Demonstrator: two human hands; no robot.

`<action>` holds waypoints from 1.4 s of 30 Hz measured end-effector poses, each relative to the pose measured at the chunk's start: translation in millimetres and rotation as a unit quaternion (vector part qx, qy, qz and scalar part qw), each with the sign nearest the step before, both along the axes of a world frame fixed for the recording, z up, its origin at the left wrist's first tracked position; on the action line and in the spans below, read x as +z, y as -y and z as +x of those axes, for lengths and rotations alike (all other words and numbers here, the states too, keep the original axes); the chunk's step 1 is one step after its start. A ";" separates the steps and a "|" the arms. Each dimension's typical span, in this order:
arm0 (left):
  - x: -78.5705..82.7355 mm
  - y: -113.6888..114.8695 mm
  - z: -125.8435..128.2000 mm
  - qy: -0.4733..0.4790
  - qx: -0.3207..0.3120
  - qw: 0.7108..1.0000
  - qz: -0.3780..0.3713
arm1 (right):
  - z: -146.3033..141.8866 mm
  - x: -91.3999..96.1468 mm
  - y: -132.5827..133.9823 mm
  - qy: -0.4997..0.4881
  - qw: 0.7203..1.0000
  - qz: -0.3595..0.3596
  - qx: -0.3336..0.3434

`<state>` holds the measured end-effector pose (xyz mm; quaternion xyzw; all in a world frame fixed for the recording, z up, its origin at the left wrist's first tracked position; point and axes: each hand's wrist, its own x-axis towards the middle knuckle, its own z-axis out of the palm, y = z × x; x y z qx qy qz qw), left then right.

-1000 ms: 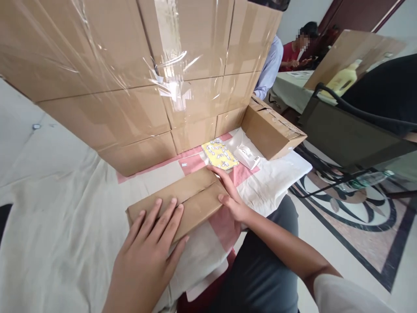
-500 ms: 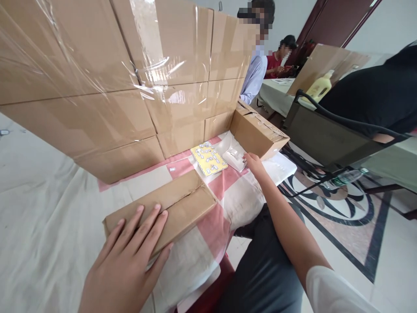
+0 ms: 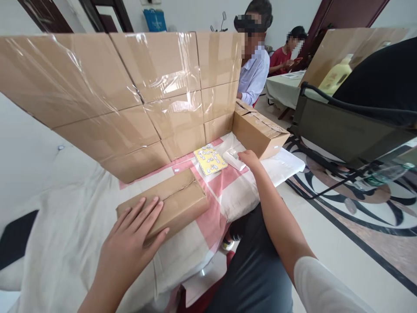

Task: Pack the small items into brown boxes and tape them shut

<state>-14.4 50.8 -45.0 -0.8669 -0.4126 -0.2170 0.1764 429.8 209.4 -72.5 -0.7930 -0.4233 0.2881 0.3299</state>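
My left hand (image 3: 130, 245) lies flat, fingers spread, on the near end of a flat brown cardboard package (image 3: 169, 202) resting on the cloth-covered table (image 3: 65, 226). My right hand (image 3: 249, 158) is stretched out to the far right and touches a small white object (image 3: 233, 157) beside a yellow sheet (image 3: 210, 159) covered with several small white pieces. Its fingers curl over the white object; I cannot see whether they grip it.
A wall of taped cardboard boxes (image 3: 130, 100) stands behind the table. An open brown box (image 3: 259, 132) lies at the right end. Two other people (image 3: 254, 65) sit behind at another table. A dark folding chair (image 3: 345, 126) stands to the right on patterned floor.
My right hand left the package's right end and reached out to the white object by the yellow sheet. The left hand stayed on the package. My view rose.
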 end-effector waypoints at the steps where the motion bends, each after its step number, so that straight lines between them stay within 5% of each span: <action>1: 0.9 -0.1 0.0 -0.004 0.000 1.000 0.002 | -0.8 -0.7 -1.3 -0.001 1.000 0.003 -0.002; 27: 4.8 -2.3 0.2 -0.013 -0.004 1.000 -0.006 | 7.0 6.8 0.1 -0.063 0.998 -0.029 0.005; 42: -1.6 -4.3 -5.7 -0.003 0.015 1.000 -0.005 | -4.8 8.0 -0.6 0.129 0.991 -0.027 0.015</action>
